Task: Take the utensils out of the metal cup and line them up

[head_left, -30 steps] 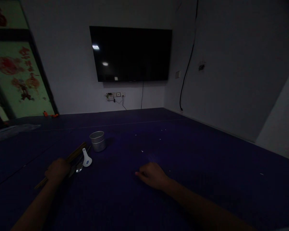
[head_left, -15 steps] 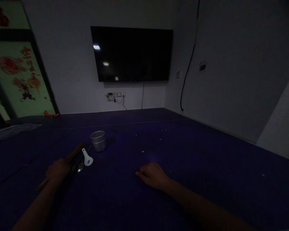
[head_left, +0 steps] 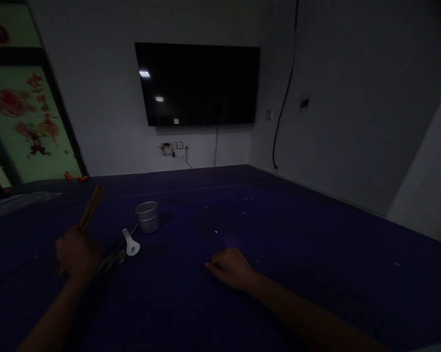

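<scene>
Chopsticks point(head_left: 91, 208) are clamped by the left hand point(head_left: 78, 253), a white spoon point(head_left: 131, 244) right of its fingers. The right hand's point(head_left: 231, 268) are curled.

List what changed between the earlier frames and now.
The left hand, already on the wooden sticks earlier, has moved up and left in the picture; the sticks now stand steeper and look raised from the purple surface. Nothing was let go.

Unchanged: metal cup, white spoon, metal spoons and the curled right hand.
</scene>
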Demonstrator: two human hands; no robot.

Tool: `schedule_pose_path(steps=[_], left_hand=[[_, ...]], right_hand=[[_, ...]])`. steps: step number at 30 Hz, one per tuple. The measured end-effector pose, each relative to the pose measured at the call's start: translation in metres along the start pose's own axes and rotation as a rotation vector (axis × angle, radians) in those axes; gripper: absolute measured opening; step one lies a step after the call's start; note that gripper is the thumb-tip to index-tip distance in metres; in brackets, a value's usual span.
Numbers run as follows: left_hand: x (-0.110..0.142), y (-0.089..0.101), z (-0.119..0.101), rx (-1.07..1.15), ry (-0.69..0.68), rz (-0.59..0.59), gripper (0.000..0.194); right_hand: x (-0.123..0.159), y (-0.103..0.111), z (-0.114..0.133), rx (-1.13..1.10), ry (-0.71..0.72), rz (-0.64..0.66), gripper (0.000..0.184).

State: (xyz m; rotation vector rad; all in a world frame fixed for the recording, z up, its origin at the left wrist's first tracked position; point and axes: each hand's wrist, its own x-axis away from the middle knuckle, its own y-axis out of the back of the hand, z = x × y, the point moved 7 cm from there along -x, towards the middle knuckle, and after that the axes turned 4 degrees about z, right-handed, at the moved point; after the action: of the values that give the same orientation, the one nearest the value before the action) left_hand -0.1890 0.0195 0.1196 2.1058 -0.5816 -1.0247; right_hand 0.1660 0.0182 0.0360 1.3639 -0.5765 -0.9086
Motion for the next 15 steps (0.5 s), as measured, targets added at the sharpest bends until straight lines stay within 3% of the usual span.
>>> schedule_pose_path(steps=[3, 5, 8, 11, 15], left_hand=[[0.020, 0.019, -0.033, 0.233, -0.073, -0.064, 0.039], [0.043, 0.020, -0.061, 0.446, -0.136, -0.038, 0.035], [0.085, -0.009, -0.110, 0.911, -0.226, 0.291, 0.027], [0.129, -0.058, -0.150, 1.167, -0.145, 0.736, 0.027], [0.161, -0.115, -0.167, 1.341, 0.044, 1.033, 0.026]], right_hand=[[0.001, 0.004, -0.001, -0.033, -0.036, -0.045, 0.035], [0.003, 0.008, -0.001, -0.095, -0.034, -0.110, 0.030], [0.006, 0.016, 0.000, -0.185, 0.028, -0.212, 0.039], [0.008, 0.018, 0.000, -0.193, 0.079, -0.234, 0.066], [0.007, 0.012, 0.002, -0.180, 0.163, -0.168, 0.077]])
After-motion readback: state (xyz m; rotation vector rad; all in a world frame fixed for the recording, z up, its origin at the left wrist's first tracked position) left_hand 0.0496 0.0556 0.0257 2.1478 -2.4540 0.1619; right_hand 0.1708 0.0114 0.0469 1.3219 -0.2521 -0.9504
